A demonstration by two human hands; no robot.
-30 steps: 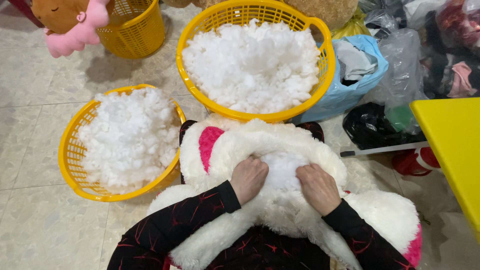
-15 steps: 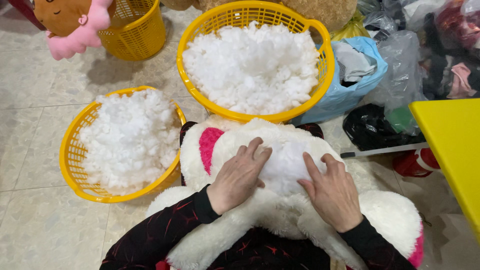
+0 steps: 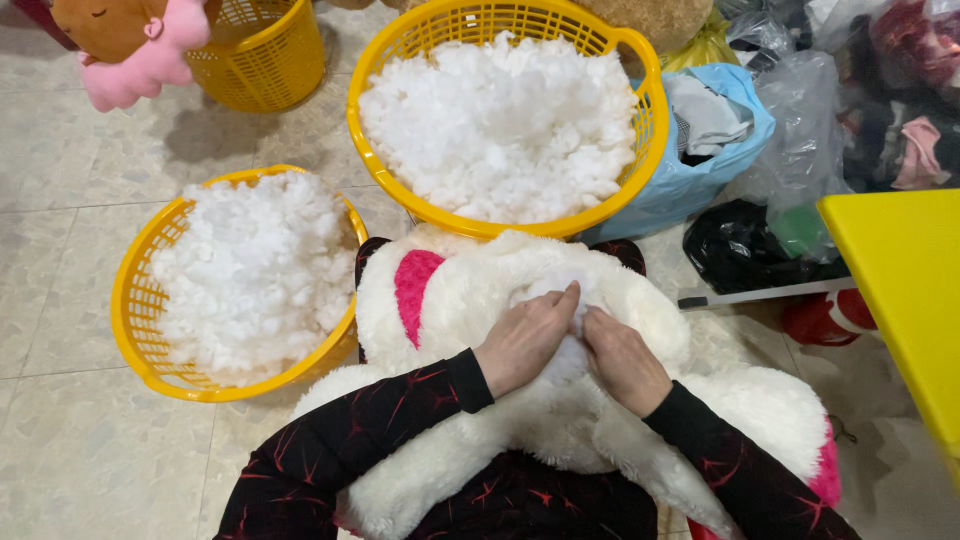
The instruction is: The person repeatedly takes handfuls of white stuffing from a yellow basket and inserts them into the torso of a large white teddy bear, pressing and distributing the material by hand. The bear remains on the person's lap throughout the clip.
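Below, pale floor tiles (image 3: 60, 250); both hands, left hand (image 3: 525, 340) and right hand (image 3: 622, 360), pinch white stuffing (image 3: 570, 355).

Plush toy (image 3: 470, 290) on the lap; one stuffing basket (image 3: 240, 285) left, another (image 3: 505, 115) behind it.

My left hand (image 3: 525, 340) and right hand (image 3: 620, 358) press together on white stuffing (image 3: 568, 355) in the plush toy (image 3: 470, 290) on my lap. Two yellow baskets (image 3: 135, 330) (image 3: 640, 120) of stuffing sit just beyond. Yellow table (image 3: 900, 290) at right.
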